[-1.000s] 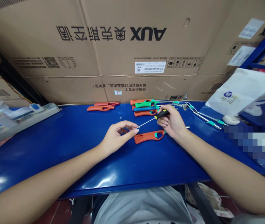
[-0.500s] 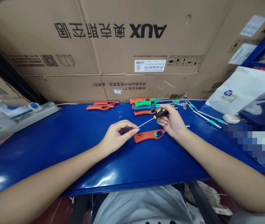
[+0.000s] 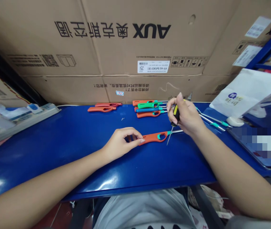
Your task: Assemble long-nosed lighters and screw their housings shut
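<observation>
Near the middle of the blue table (image 3: 125,171), an orange lighter (image 3: 152,137) lies on its side, pointing from left to right. Its handle is long and smooth, with a narrow dark slot toward the left end. A green trigger shows inside the rounded finger loop, a green collar follows, and a slim metal barrel runs off to the right.

The left hand (image 3: 119,144) is at the lighter's left end, its thumb and forefinger closed in a pinch that covers the tip of the handle. Whether they grip the lighter itself or some tiny piece, I cannot tell. The lighter extends to the right from these fingertips.

The right hand (image 3: 189,116) is closed around the black and yellow handle of a screwdriver (image 3: 175,118), above the lighter's barrel end. The thin shaft slants down and to the left, crossing in front of the lighter by the green collar; whether it touches cannot be told.

On the far side of the table, a cluster of lighters (image 3: 147,105) in orange, green and blue lies close together, barrels to the right. Farther left are two red-orange handles (image 3: 102,109), side by side, and nearer than these, some tiny metal bits (image 3: 123,119). To the right of the right hand lie metal rods (image 3: 213,121) with green ends.
</observation>
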### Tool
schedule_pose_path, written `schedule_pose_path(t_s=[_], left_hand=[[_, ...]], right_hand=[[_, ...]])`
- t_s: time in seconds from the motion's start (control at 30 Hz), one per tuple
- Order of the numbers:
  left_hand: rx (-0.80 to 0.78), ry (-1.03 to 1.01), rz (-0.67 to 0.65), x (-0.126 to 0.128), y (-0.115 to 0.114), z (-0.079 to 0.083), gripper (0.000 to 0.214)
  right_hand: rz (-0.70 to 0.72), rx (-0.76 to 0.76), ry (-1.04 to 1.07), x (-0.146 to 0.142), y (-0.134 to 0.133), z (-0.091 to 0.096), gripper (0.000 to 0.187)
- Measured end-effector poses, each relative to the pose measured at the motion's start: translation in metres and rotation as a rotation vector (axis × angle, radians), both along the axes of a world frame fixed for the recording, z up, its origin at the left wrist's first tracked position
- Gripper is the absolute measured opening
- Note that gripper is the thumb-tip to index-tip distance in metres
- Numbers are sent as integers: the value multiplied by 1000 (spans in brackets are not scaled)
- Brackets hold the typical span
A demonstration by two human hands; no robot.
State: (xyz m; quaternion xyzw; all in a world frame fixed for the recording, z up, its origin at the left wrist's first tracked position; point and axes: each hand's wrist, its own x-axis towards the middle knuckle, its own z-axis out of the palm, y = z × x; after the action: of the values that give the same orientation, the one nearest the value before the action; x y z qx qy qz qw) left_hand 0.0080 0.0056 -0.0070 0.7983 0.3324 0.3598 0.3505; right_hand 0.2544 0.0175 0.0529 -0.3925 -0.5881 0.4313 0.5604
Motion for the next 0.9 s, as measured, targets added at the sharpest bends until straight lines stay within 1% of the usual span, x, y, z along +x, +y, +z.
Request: schedule_pose_path(t_s=[0.07, 0.13, 0.2, 0.27, 0.4, 0.43, 0.5, 0.57, 0.7, 0.8, 0.9], left_hand=[[-58, 12, 23, 0, -1, -1, 14], [-115, 25, 52, 1, -1, -2, 16], [-165, 33, 73, 1, 1, -3, 20], [-203, 25, 84, 1, 2, -4, 23], [-250, -2, 80, 2, 4, -5, 25], [-260, -3, 78, 2, 4, -5, 26], [-277, -4, 82, 2, 4, -4, 26], [-285, -6, 86, 3, 3, -3, 26], [-287, -21, 85, 3, 2, -3, 25], [-276, -24, 77, 3, 1, -4, 24], [-271, -27, 66, 2, 1, -4, 24]], right_hand=[[6, -39, -3, -2, -2, 1, 40], [48, -105, 47, -5, -3, 0, 32], [67, -130, 85, -7, -2, -2, 33], [28, -67, 82, -9, 0, -6, 38], [-126, 157, 47, -12, -1, -11, 56], [-155, 195, 37, -13, -2, -12, 56], [-192, 242, 12, -16, -5, -13, 52], [-189, 261, -14, -19, -8, -14, 47], [-121, 283, -47, -24, -13, -19, 49], [-72, 306, -37, -26, -17, -22, 45], [-54, 307, -26, -28, -21, -21, 43]])
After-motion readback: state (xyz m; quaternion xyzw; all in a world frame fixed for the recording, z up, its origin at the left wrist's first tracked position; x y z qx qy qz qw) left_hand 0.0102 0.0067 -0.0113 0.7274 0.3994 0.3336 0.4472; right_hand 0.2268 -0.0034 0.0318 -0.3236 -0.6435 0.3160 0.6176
